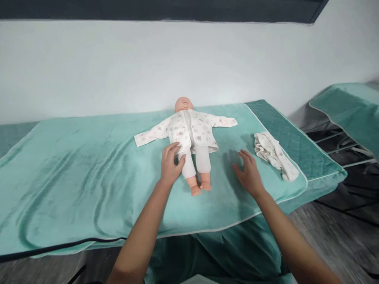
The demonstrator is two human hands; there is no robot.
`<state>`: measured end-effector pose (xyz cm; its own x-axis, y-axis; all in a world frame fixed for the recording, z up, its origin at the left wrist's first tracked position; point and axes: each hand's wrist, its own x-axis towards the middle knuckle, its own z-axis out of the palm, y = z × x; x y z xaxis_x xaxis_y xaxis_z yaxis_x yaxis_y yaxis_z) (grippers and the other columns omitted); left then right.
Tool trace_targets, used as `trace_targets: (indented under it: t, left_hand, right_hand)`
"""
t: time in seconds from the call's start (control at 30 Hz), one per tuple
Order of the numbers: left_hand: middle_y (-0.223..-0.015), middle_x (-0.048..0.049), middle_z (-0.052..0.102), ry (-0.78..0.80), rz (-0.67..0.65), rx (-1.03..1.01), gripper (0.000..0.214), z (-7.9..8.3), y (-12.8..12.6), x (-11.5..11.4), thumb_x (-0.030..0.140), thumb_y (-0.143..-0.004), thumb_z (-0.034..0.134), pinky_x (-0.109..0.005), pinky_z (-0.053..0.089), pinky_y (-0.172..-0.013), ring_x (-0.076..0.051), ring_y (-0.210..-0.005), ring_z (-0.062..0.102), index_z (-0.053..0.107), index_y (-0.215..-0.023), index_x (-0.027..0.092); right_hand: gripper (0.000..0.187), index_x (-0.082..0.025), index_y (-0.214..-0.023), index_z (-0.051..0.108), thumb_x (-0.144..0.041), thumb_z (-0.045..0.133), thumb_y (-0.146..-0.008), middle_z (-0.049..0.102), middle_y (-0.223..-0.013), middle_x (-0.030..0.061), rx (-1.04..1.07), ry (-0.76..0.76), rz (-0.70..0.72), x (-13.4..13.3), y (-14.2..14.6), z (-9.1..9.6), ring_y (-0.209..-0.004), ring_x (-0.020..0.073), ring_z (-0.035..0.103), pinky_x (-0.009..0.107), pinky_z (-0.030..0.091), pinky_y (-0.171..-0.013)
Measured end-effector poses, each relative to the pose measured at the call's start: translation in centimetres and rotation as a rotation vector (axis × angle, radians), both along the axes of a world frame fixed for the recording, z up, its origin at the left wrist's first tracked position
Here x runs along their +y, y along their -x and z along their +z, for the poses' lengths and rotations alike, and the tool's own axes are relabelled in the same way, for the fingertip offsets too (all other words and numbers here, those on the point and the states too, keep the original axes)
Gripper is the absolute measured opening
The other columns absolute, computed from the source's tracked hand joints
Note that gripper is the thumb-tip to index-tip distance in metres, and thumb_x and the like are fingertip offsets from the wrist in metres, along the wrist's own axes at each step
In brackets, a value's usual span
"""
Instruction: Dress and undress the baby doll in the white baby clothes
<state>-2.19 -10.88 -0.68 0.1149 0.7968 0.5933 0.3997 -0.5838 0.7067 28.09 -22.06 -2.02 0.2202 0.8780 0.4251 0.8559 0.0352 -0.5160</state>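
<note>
A baby doll [184, 103] lies on its back on a green blanket, its head towards the wall and its bare feet towards me. It wears a white printed jacket [204, 127], open down the front, with both sleeves spread sideways. My left hand [172, 162] is at the jacket's lower left hem beside the doll's leg, fingers apart; whether it touches the cloth I cannot tell. My right hand [248, 172] hovers over the blanket to the right of the doll, fingers spread and holding nothing. Past it lies a crumpled white printed garment [274, 153].
The green blanket [74, 177] covers a bed set against a white wall [133, 67]. A quilted green cover [302, 146] shows at the bed's right end. Another bed [352, 110] with a metal frame stands farther right. A black cord [65, 245] crosses the near left edge.
</note>
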Motion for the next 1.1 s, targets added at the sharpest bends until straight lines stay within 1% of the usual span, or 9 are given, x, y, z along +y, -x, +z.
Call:
trace_targets:
  t: [0.1, 0.17, 0.33, 0.6, 0.73, 0.83, 0.97, 1.03, 1.1]
  left_hand:
    - [-0.123, -0.0105, 0.065, -0.013, 0.056, 0.003, 0.026, -0.4, 0.3, 0.0, 0.026, -0.087, 0.065, -0.049, 0.043, -0.111, -0.028, -0.122, 0.057, 0.066, -0.112, 0.025]
    - [-0.12, -0.0097, 0.065, -0.003, 0.04, -0.03, 0.023, -0.6, 0.6, 0.0, 0.025, -0.088, 0.063, -0.047, 0.044, -0.111, -0.026, -0.12, 0.058, 0.067, -0.111, 0.024]
    - [-0.125, -0.0083, 0.06, 0.108, 0.005, -0.106, 0.034, -1.0, 1.1, 0.1, 0.019, -0.086, 0.06, -0.04, 0.049, -0.101, -0.024, -0.12, 0.056, 0.064, -0.12, 0.026]
    - [-0.096, -0.0016, 0.056, 0.242, 0.221, -0.089, 0.047, -2.5, 1.2, 0.9, 0.012, -0.08, 0.061, -0.032, 0.047, -0.082, -0.017, -0.082, 0.054, 0.061, -0.125, 0.026]
    - [-0.091, -0.0004, 0.054, 0.2, 0.3, -0.097, 0.049, -2.6, 1.5, 0.8, 0.003, -0.073, 0.055, -0.03, 0.046, -0.079, -0.016, -0.081, 0.053, 0.062, -0.117, 0.025]
    - [-0.101, -0.0041, 0.056, 0.095, 0.321, -0.014, 0.044, -2.3, 1.3, 0.6, 0.006, -0.076, 0.056, -0.033, 0.049, -0.083, -0.019, -0.091, 0.057, 0.061, -0.117, 0.022]
    - [-0.112, -0.0089, 0.061, -0.108, 0.23, 0.068, 0.025, -1.4, 0.3, 0.9, 0.015, -0.088, 0.054, -0.039, 0.048, -0.097, -0.023, -0.111, 0.058, 0.064, -0.111, 0.02]
    - [-0.106, -0.0067, 0.064, -0.084, 0.178, 0.013, 0.017, -1.1, -0.1, 1.4, 0.018, -0.09, 0.055, -0.036, 0.048, -0.094, -0.021, -0.104, 0.06, 0.066, -0.103, 0.021]
    - [-0.091, -0.0025, 0.063, 0.044, 0.184, -0.146, 0.008, -1.0, -0.2, 2.2, 0.023, -0.091, 0.058, -0.029, 0.048, -0.08, -0.017, -0.087, 0.059, 0.065, -0.091, 0.02]
  right_hand:
    - [0.052, -0.02, -0.142, 0.05, -0.04, 0.055, -0.094, 0.059, -0.136, 0.0164, 0.149, 0.037, 0.031, 3.5, 3.3, -0.1, -0.127, 0.031, 0.054, 0.052, 0.043, -0.109]
    - [0.055, -0.018, -0.143, 0.049, -0.041, 0.056, -0.094, 0.063, -0.129, 0.0164, 0.092, 0.09, 0.024, 6.1, 4.7, 0.1, -0.12, 0.0331, 0.056, 0.054, 0.042, -0.107]
    - [0.056, -0.013, -0.146, 0.047, -0.029, 0.053, -0.092, 0.068, -0.11, 0.0153, 0.026, 0.223, -0.034, 10.1, 5.1, 0.7, -0.104, 0.0324, 0.06, 0.046, 0.049, -0.09]
    - [0.058, -0.019, -0.14, 0.052, -0.022, 0.055, -0.082, 0.069, -0.092, 0.0063, 0.131, 0.234, -0.069, 9.8, 4.3, 0.3, -0.083, 0.0254, 0.061, 0.036, 0.047, -0.076]
    - [0.056, -0.02, -0.136, 0.054, -0.023, 0.055, -0.08, 0.068, -0.09, 0.0057, 0.156, 0.199, -0.086, 9.8, 4.3, 0.0, -0.08, 0.0247, 0.06, 0.037, 0.048, -0.075]
    - [0.053, -0.017, -0.133, 0.056, -0.021, 0.054, -0.08, 0.067, -0.102, 0.0102, 0.103, 0.064, -0.098, 9.8, 4.6, -0.2, -0.092, 0.0278, 0.061, 0.041, 0.051, -0.079]
    - [0.042, -0.018, -0.128, 0.06, -0.017, 0.052, -0.087, 0.063, -0.122, 0.0155, -0.039, -0.209, 0.12, 9.9, 5.7, 0.1, -0.115, 0.03, 0.057, 0.046, 0.048, -0.097]
    - [0.032, -0.021, -0.122, 0.063, -0.019, 0.047, -0.094, 0.066, -0.12, 0.0134, -0.034, -0.249, 0.237, 10.2, 6.3, 0.3, -0.114, 0.0278, 0.058, 0.045, 0.048, -0.099]
    - [0.027, -0.021, -0.114, 0.065, -0.022, 0.044, -0.098, 0.068, -0.113, 0.0113, 0.07, -0.249, 0.282, 10.6, 6.6, 0.4, -0.106, 0.025, 0.062, 0.041, 0.05, -0.093]
